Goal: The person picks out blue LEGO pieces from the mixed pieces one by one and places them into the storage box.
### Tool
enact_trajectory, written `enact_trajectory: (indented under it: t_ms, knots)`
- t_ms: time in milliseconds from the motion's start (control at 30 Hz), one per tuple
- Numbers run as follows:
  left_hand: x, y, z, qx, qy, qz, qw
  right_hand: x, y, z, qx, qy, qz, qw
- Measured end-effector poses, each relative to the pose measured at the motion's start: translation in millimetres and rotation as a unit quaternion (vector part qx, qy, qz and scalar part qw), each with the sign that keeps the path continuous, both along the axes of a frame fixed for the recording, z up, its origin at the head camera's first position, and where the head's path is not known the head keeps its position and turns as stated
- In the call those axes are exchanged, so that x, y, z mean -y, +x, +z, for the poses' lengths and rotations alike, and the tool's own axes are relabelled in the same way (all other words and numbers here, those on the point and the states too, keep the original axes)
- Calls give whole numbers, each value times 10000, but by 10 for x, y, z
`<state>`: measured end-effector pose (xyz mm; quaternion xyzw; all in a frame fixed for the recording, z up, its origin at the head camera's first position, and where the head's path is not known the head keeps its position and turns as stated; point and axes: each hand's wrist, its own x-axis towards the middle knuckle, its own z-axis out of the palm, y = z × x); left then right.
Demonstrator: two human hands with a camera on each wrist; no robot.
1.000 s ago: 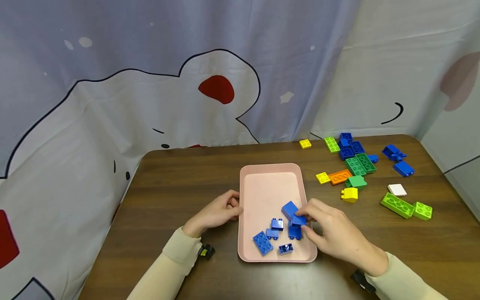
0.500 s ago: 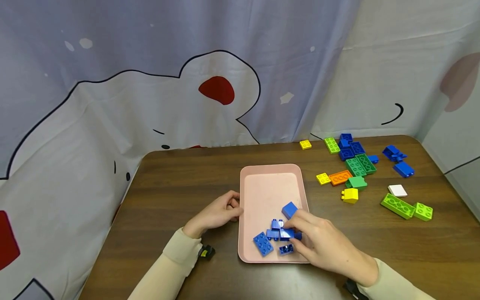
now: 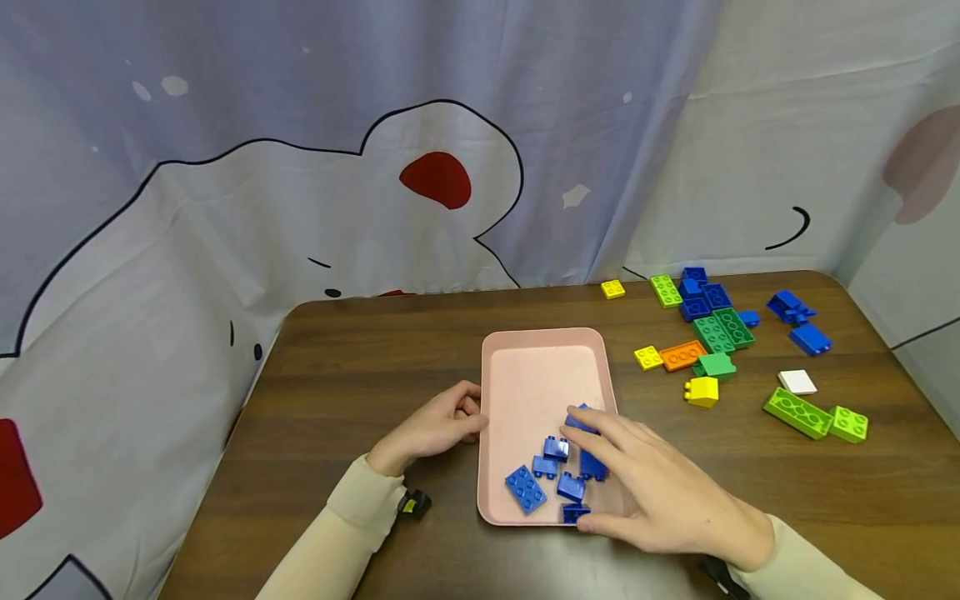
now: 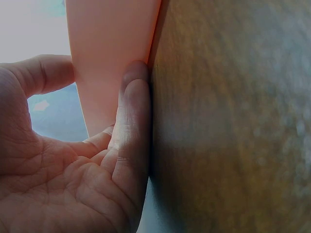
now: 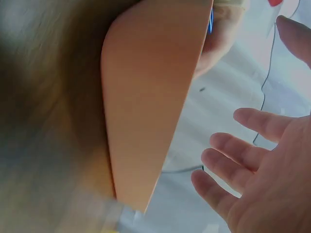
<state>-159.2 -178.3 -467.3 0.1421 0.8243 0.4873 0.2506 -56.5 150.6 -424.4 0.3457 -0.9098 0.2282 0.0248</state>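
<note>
A pink tray lies on the table, with several blue toy bricks in its near half. My left hand holds the tray's left edge; in the left wrist view the thumb meets the rim and the curled fingers lie against the outer wall. My right hand hovers over the tray's near right part, its fingers spread and nothing held, as the right wrist view also shows. Beneath it are a blue brick, another blue brick by the near wall, and partly hidden ones. A six-stud blue brick lies at the left.
On the table's right side lie loose bricks: green, orange, yellow, lime, white and dark blue ones. A patterned curtain hangs behind the table.
My right hand carried a blue brick leftward and nearer, let it go in the tray, and spread its fingers. The small brick by the near wall has shifted slightly nearer. My left hand stayed put.
</note>
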Motion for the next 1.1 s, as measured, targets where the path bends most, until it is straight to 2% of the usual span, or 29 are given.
enact_trajectory:
  t_ms: [267, 567, 733, 900, 1100]
  knots:
    - [-6, 0, 10, 5, 37, -30, 10000, -355, -135, 26, -289, 177, -555, 9979]
    - [5, -2, -8, 42, 55, -19, 10000, -886, -347, 74, -695, 265, -1331, 9883]
    - [7, 8, -4, 59, 98, -1, 9999, -1200, -479, 76, -659, 172, -1786, 9816]
    - [4, 18, -3, 51, 134, 6, 9999, -1533, -628, 100, -343, 60, -2211, 9746]
    - [-1, 16, -7, 29, 182, -7, 9998, -1832, -749, 102, -231, 154, -2630, 9644]
